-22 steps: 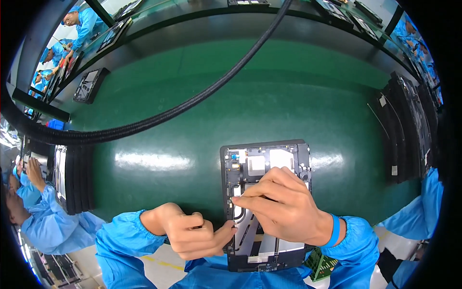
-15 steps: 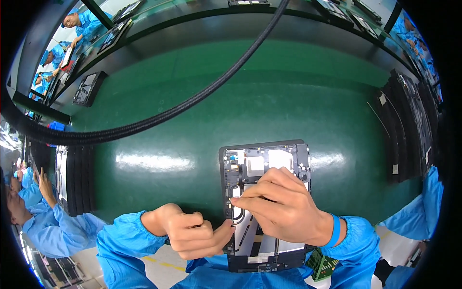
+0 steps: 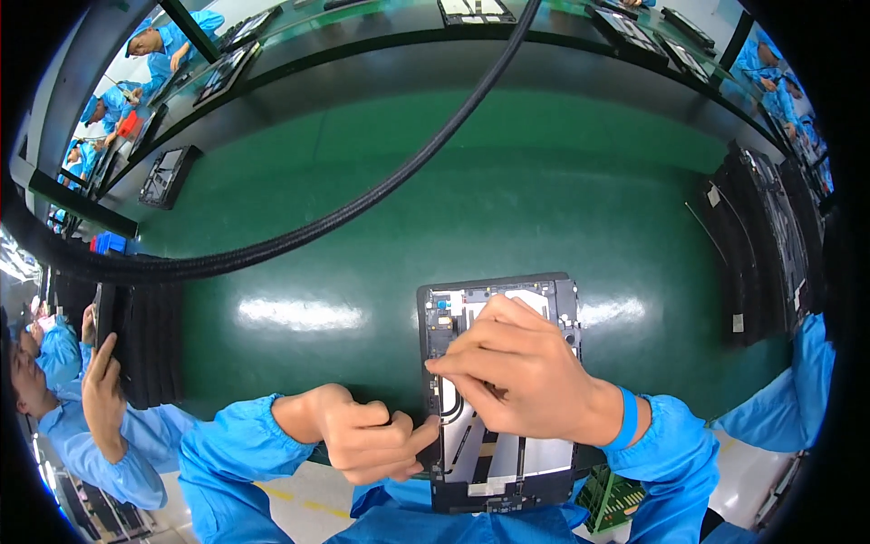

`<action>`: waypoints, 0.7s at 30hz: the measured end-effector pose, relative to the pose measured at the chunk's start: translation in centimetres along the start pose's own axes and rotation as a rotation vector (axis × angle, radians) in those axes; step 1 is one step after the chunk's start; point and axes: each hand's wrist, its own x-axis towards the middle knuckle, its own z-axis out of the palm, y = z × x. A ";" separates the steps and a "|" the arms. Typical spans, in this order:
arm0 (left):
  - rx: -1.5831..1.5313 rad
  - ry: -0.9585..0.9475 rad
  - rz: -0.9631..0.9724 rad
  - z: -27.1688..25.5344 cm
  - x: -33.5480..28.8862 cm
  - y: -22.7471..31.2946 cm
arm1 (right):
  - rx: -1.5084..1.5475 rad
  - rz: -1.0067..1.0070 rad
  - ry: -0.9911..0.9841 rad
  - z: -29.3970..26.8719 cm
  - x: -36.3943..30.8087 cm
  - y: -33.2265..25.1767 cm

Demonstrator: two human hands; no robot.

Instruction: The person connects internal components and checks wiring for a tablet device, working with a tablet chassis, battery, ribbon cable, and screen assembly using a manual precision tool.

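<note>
An opened tablet (image 3: pixel 469 449) lies in front of me at the table's near edge, its silver plates, cables and small circuit parts bared inside a black frame. My left hand (image 3: pixel 376 440) is closed at its left side, with curled fingers and a fingertip against the frame. Over the upper half of the tablet is my right hand (image 3: pixel 521 372), a blue band round the wrist. Its thumb and forefinger are pinched together above the left edge. Whatever is between them is too small to make out, and the hand hides part of the circuitry.
Black trays are stacked on the green table (image 3: pixel 299 236) at the left (image 3: pixel 154 344) and right (image 3: pixel 757 245). A thick black cable (image 3: pixel 362 195) arches across the view. Another opened device (image 3: pixel 168 177) lies far left. A co-worker's hand (image 3: pixel 104 390) is by the left stack.
My right hand's pinched fingertips have shifted slightly up and left along the tablet's left edge. My left hand is almost unmoved. The co-worker at left has raised a hand beside the stack.
</note>
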 end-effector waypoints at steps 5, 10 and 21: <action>0.067 -0.059 -0.045 -0.3 0.3 -0.8 | 0.071 0.073 -0.013 -0.2 0.5 1.0; 0.052 -0.017 -0.035 0.4 0.2 -1.8 | 0.052 0.052 0.042 -0.1 0.6 0.9; 0.037 -0.058 -0.124 0.7 -0.9 -2.8 | 0.109 0.111 0.064 0.0 0.5 1.2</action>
